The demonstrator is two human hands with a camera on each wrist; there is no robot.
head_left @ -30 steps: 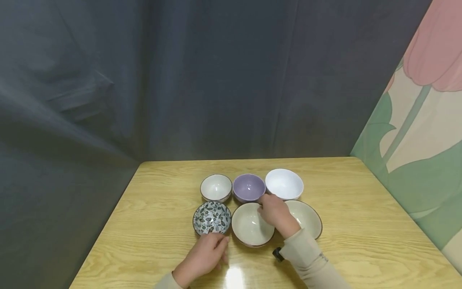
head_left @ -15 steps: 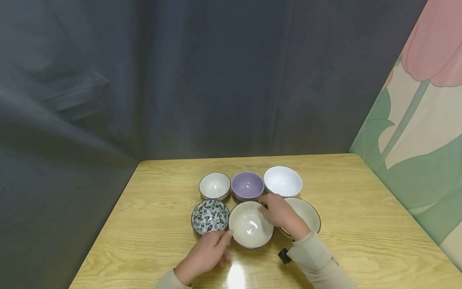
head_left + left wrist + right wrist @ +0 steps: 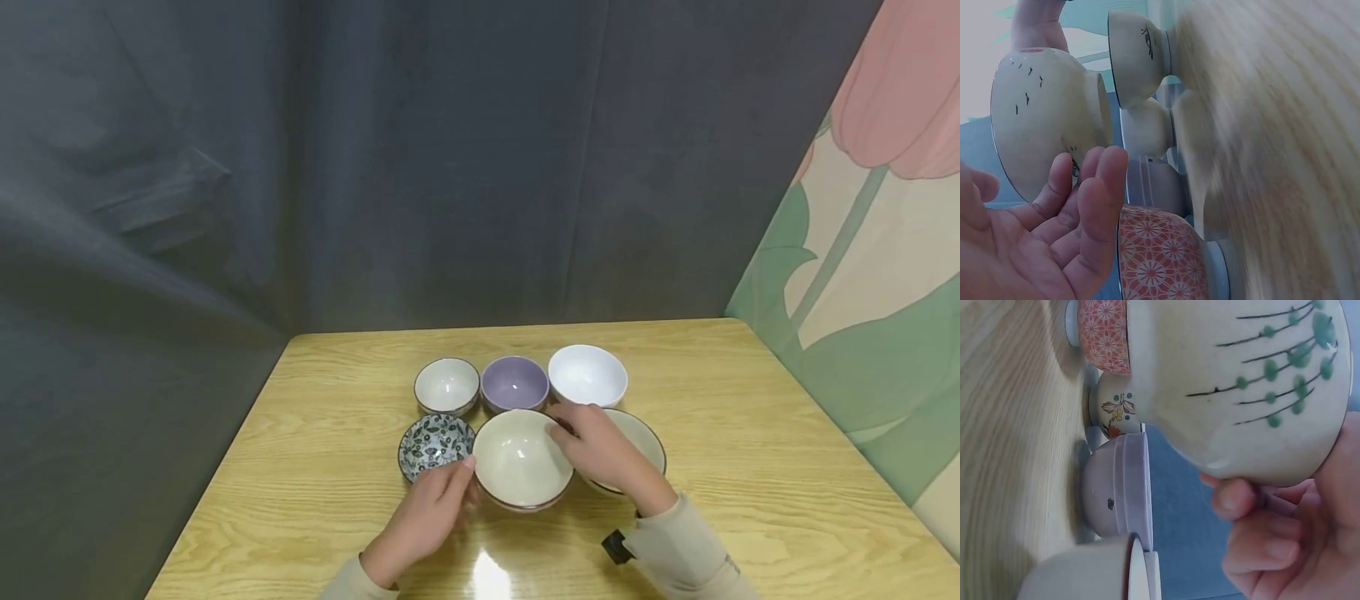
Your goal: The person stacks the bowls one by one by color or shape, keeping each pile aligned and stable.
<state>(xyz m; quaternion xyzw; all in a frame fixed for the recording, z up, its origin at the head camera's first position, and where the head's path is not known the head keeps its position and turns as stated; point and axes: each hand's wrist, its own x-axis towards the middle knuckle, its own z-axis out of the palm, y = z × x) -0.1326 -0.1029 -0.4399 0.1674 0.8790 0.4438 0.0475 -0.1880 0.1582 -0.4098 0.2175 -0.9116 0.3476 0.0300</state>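
In the head view, a cream bowl (image 3: 522,458) with a dark rim is held between both hands. Its outside carries green dots and dark strokes in the right wrist view, where the cream bowl (image 3: 1254,381) hangs clear of the wooden table (image 3: 1016,456). My right hand (image 3: 600,450) grips its upper right rim, thumb inside and fingers beneath. At its lower left side, my left hand (image 3: 427,512) has the thumb on the rim, with curled fingers under the bowl in the left wrist view. A leaf-patterned bowl (image 3: 435,446), red outside, stands close by my left hand.
Behind stand a small white bowl (image 3: 447,386) with a dark rim, a purple bowl (image 3: 514,383) and a plain white bowl (image 3: 587,375). Another cream bowl (image 3: 641,442) sits partly behind my right hand. A dark curtain (image 3: 450,167) hangs past the table's far edge.
The cream bowl has come up off the table and looks larger. My left hand has moved up to its rim; my right hand has shifted slightly right with its grip.
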